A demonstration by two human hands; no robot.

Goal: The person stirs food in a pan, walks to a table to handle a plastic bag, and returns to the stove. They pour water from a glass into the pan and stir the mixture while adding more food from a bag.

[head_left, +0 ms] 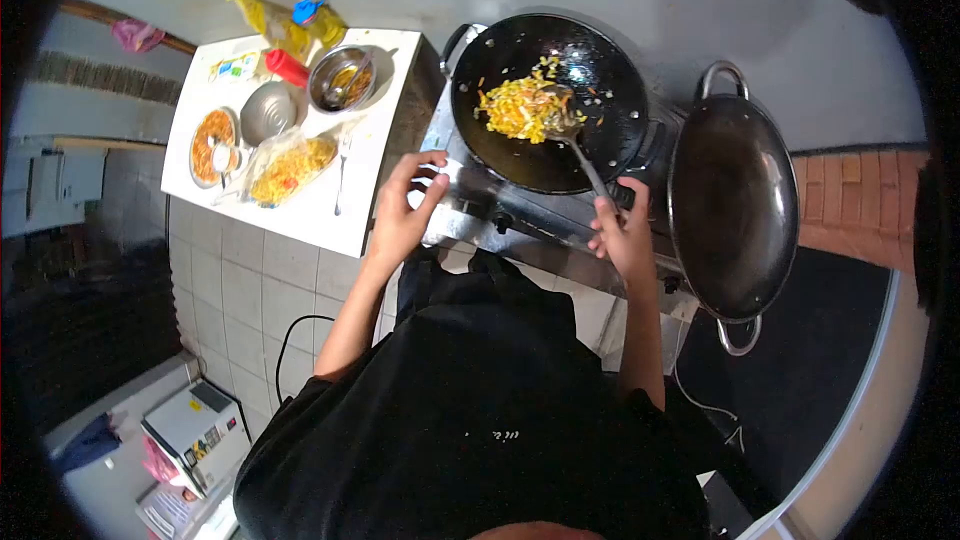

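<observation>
My right hand (624, 237) holds the end of the handle of a metal cooking spatula (588, 166), fingers loosely around it. The spatula's head lies in yellow and orange chopped food (522, 110) inside a black wok (610, 80) and is partly covered by it. The wok sits on a metal gas stove (470, 202). My left hand (405, 208) is open and holds nothing, with thumb and fingers apart. It hovers near the stove's left front edge, beside the white table (355, 230).
On the table are a metal bowl (370, 70) with sauce, a grey round lid or bowl (268, 114), a bag of yellow food (292, 170), a plate of orange food (212, 145), a fork (342, 175) and a red bottle (287, 68). A second wok (733, 210) stands right of the stove.
</observation>
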